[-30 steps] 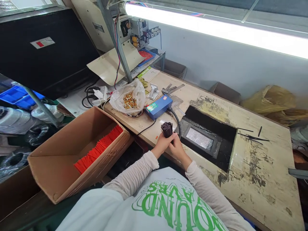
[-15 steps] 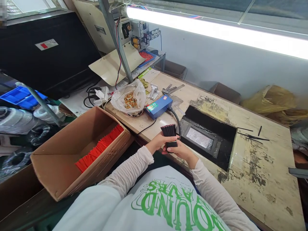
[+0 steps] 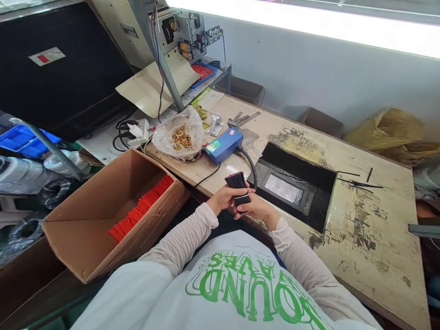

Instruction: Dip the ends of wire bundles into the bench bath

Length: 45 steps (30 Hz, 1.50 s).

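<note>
A bundle of short black wires [image 3: 236,181] with reddish tips stands nearly upright in front of me, a pale band round its lower part. My left hand [image 3: 224,196] is closed round its left side, thumb across the front. Lower down, my right hand [image 3: 257,207] grips the same bundle from the right. Just beyond my hands, at the table's edge, a blue box-shaped device [image 3: 224,145] has a black flexible tube [image 3: 250,162] running toward the recess. Inside the dark recess [image 3: 292,160] lies a framed glassy panel [image 3: 284,188].
A cardboard box [image 3: 85,220] with red wires [image 3: 142,208] stands at left. On the table [image 3: 388,238] are a plastic bag of brass-coloured terminals [image 3: 182,137], a caliper [image 3: 244,120] and loose black wires [image 3: 359,184]. A metal post [image 3: 165,68] rises behind the bag.
The view has shifted slightly. Both hands still hold the black wire bundle, which is now tilted a little more to the left.
</note>
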Tool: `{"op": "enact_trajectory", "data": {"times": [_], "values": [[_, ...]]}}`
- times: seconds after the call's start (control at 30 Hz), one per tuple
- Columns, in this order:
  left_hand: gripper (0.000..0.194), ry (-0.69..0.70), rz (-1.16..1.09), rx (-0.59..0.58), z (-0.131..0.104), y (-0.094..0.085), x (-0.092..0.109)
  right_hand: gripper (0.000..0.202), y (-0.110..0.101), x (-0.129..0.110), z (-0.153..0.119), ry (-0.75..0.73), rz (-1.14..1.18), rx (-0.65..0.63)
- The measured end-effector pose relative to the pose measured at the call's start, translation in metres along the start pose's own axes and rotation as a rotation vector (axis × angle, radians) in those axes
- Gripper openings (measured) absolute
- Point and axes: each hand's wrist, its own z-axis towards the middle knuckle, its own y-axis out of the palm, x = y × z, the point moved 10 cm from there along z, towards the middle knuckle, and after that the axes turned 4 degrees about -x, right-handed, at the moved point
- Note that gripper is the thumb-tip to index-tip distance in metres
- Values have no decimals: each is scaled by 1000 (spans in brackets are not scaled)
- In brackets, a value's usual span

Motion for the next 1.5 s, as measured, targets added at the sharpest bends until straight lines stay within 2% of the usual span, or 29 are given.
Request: {"op": "enact_trajectory", "data": {"times": [0.1, 0.17, 0.23, 0.3, 0.37, 0.47, 0.57, 0.7, 0.83, 0.97, 1.17, 1.37, 1.5], "values": [[39, 28, -38, 114, 2, -7, -1, 38, -10, 2, 3, 4, -46, 27], [36, 90, -107, 159, 4, -11, 3, 39, -26, -3, -1, 14, -153, 124], [37, 165, -147, 191, 6, -16, 10, 39, -49, -17, -11, -36, -296, 318], [38, 236, -123, 242, 7, -24, 17, 41, -69, -35, -27, -155, -385, 542], [37, 292, -61, 312, 7, -32, 21, 51, -77, -41, -35, -248, -388, 666], [33, 365, 46, 421, 8, -41, 22, 71, -74, -24, -21, -234, -410, 667], [28, 397, 175, 468, 9, -42, 18, 79, -74, -13, -6, -233, -570, 707], [23, 492, 446, 440, 4, -33, 25, 75, -70, -18, 0, -380, -676, 674], [20, 601, 699, 331, 4, -24, 30, 74, -67, -26, -8, -499, -810, 695], [27, 577, 721, 315, 13, -36, 19, 64, -67, -23, -8, -506, -912, 715], [18, 468, 667, 313, 18, -39, 11, 60, -67, -23, -8, -523, -878, 739], [19, 406, 580, 397, 16, -49, 11, 52, -64, -25, -5, -483, -907, 696], [22, 388, 548, 459, 17, -47, 9, 45, -63, -33, -16, -441, -962, 779]]}}
